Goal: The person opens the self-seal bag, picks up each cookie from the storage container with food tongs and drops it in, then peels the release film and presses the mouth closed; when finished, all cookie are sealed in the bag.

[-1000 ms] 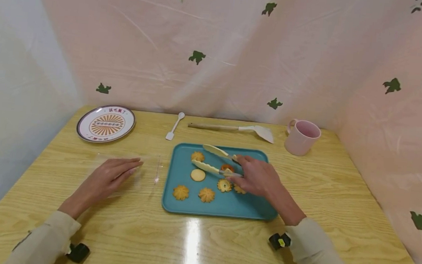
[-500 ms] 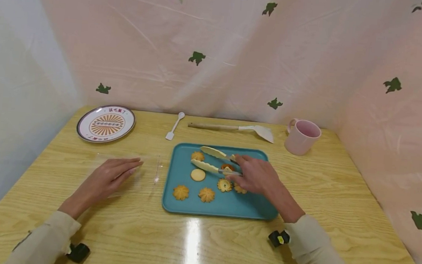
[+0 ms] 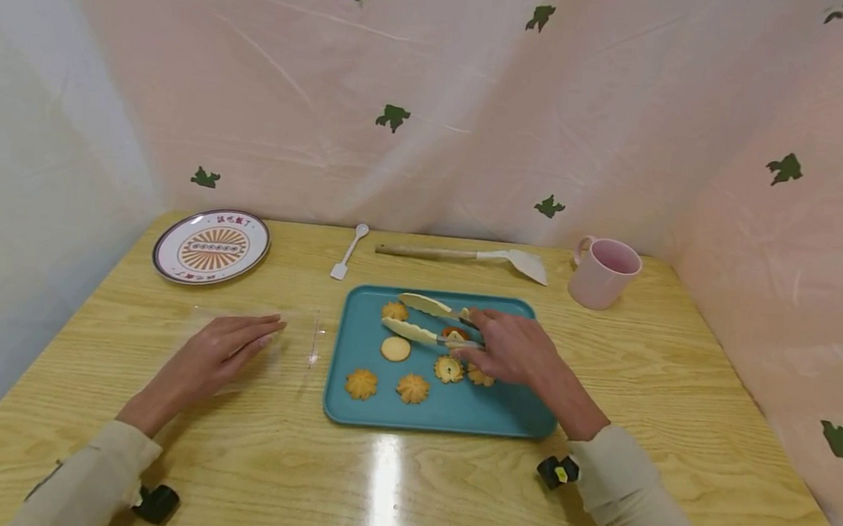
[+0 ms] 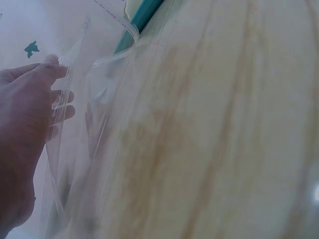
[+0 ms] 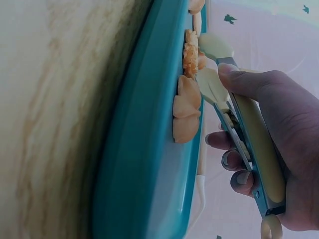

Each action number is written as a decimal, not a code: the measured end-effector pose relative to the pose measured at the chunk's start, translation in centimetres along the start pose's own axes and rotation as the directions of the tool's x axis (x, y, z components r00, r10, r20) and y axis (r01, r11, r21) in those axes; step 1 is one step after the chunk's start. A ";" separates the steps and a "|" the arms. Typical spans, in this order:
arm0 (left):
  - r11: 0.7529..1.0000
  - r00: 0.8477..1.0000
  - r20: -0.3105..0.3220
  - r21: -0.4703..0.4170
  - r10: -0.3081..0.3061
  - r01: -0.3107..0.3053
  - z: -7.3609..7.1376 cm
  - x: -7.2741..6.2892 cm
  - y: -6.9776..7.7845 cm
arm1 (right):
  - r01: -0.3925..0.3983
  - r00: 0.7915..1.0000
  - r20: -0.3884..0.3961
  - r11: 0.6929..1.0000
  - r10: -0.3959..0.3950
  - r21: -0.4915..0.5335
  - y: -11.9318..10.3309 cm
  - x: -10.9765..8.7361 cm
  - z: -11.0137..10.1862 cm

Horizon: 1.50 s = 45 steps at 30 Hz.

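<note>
My right hand (image 3: 510,348) grips a pair of food tongs (image 3: 419,332) with cream tips over the teal tray (image 3: 438,419). The tongs' arms are spread, with a scalloped cookie (image 3: 395,312) near their tips and no cookie pinched between them. Thumb and fingers wrap the tongs' handles (image 5: 256,149) in the right wrist view. On the tray lie several cookies, including a plain round one (image 3: 395,348) and a ring-shaped one (image 3: 448,370). Left of the tray, my left hand (image 3: 212,355) holds a clear plastic bag (image 4: 102,84) between thumb and fingers.
A patterned plate (image 3: 213,246) stands at the back left. Behind the tray lie a small white spoon-like utensil (image 3: 350,252) and a wooden-handled spatula (image 3: 527,265). A pink mug (image 3: 604,275) stands at the back right, near the curtain.
The upper arm of the tongs has shifted slightly left and down, with the right hand and sleeve moving very little. The left hand and the cookies stay in place.
</note>
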<state>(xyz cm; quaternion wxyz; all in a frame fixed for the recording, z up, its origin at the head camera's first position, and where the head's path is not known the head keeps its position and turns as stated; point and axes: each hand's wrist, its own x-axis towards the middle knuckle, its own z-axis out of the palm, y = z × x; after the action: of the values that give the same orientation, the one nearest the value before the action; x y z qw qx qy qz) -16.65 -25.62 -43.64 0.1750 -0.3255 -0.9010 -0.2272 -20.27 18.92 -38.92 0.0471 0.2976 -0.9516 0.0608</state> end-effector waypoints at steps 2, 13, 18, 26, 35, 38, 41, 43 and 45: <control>1.000 1.000 -0.002 0.002 0.003 -0.003 0.0 0.0 0.0 | 0.004 1.000 0.000 1.000 -0.004 -0.002 0.0 0.0 0.0; 1.000 1.000 0.006 0.013 -0.011 0.011 0.0 0.0 -0.1 | 0.012 1.000 0.006 1.000 -0.012 -0.002 0.1 0.2 0.0; 1.000 1.000 0.003 0.025 -0.002 0.002 0.1 -0.1 -0.2 | 0.028 1.000 -0.004 1.000 -0.028 -0.006 0.0 0.2 0.0; 1.000 1.000 0.003 0.028 0.001 -0.001 0.2 -0.1 -0.2 | 0.053 0.998 -0.042 0.998 -0.054 -0.023 0.1 0.1 0.1; 0.999 0.998 -0.037 0.016 0.041 -0.040 0.3 0.0 -0.4 | 0.062 0.996 -0.060 0.998 -0.063 -0.017 0.1 0.0 0.5; 0.998 0.997 -0.056 0.020 0.062 -0.060 0.4 0.0 -0.5 | 0.070 0.995 -0.075 0.997 -0.071 -0.022 0.2 -0.1 0.6; 0.998 0.997 -0.056 0.025 0.061 -0.059 0.4 -0.1 -0.6 | 0.079 0.992 -0.095 0.996 -0.082 -0.028 0.2 -0.1 0.8; 0.999 0.998 -0.048 0.025 0.049 -0.048 0.4 -0.2 -0.6 | 0.084 0.991 -0.103 0.996 -0.086 -0.033 0.2 -0.2 0.8; 0.999 0.999 -0.040 0.025 0.037 -0.036 0.3 -0.2 -0.5 | 0.086 0.990 -0.108 0.996 -0.089 -0.035 0.1 -0.2 0.8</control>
<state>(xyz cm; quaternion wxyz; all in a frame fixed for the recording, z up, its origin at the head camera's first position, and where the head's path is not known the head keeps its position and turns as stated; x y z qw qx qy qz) -16.90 -25.86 -44.15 0.2012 -0.3353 -0.8938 -0.2196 -20.23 19.04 -39.73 0.1061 0.3346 -0.9344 0.0604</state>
